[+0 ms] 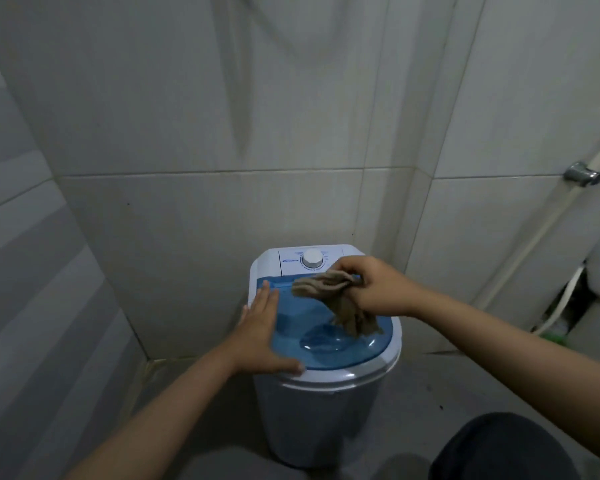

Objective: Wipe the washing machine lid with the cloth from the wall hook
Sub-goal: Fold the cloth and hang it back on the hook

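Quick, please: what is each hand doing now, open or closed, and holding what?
Left hand: open, flat on the blue lid, holding nothing.
Right hand: closed, gripping the beige cloth over the lid.

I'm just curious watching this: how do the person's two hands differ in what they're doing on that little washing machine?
The left hand lies flat and open, fingers straight; the right hand is closed around a bunched tan cloth. The left hand is empty and rests on the left edge of the blue lid; the right hand sits toward the lid's back right, near the white dial, with the cloth trailing over the lid. Both arms are bare and reach over the same lid.
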Action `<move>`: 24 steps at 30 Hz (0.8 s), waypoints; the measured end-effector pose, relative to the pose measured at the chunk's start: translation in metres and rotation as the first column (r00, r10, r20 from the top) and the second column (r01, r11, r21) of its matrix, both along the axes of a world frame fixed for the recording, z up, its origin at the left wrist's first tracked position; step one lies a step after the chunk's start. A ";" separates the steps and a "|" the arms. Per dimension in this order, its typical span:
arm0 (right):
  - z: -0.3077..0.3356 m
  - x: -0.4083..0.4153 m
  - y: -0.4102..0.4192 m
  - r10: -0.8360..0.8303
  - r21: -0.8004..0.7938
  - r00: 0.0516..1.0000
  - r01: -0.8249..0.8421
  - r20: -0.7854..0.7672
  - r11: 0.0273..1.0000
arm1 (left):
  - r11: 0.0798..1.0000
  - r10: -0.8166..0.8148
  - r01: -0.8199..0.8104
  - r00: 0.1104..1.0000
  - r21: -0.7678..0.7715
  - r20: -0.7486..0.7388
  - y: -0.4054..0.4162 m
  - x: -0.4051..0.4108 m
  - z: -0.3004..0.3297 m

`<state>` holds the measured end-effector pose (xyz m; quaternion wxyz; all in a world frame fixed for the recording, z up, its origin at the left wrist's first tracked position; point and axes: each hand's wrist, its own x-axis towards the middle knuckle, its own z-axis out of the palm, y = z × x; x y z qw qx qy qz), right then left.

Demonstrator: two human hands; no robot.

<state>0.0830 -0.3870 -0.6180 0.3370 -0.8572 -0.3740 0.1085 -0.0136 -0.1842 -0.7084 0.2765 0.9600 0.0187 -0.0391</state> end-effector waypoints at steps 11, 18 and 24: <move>0.008 0.005 0.014 0.049 0.443 0.868 0.204 -0.495 0.873 | 0.374 0.535 -0.103 0.835 -0.922 0.124 -0.035 0.044 0.060; 0.000 0.062 0.029 0.115 0.453 0.747 0.266 -0.654 0.851 | 0.537 0.585 -0.147 0.775 -0.830 0.241 -0.016 0.101 0.061; -0.003 0.136 0.056 0.095 0.381 0.653 0.312 -0.752 0.870 | 0.851 0.457 -0.219 0.756 -0.476 0.469 0.013 0.153 0.075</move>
